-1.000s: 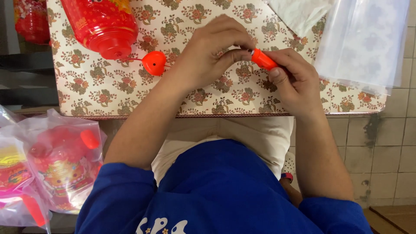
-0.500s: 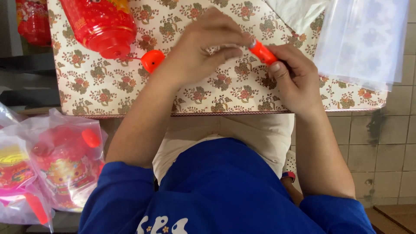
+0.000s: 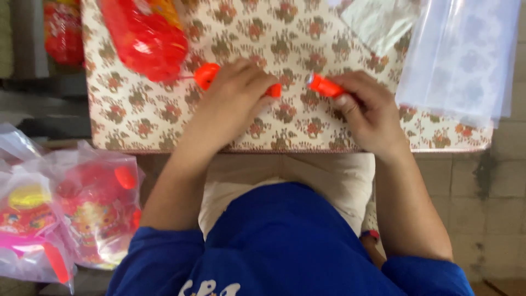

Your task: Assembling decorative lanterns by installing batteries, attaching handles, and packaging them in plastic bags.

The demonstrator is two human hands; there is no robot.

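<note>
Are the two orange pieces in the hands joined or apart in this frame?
Apart. The left hand holds one orange piece, the right hand holds the other orange piece, and flowered cloth shows between them.

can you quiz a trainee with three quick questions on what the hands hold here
1. True or false: the right hand holds a small orange plastic cylinder.
2. What covers the table: A plain white sheet, B floral patterned cloth, C bare wood?
3. Which hand lies nearest the round orange plastic cap?

Key: 1 true. 2 B. 3 the left hand, whose fingers close on another orange piece.
</note>
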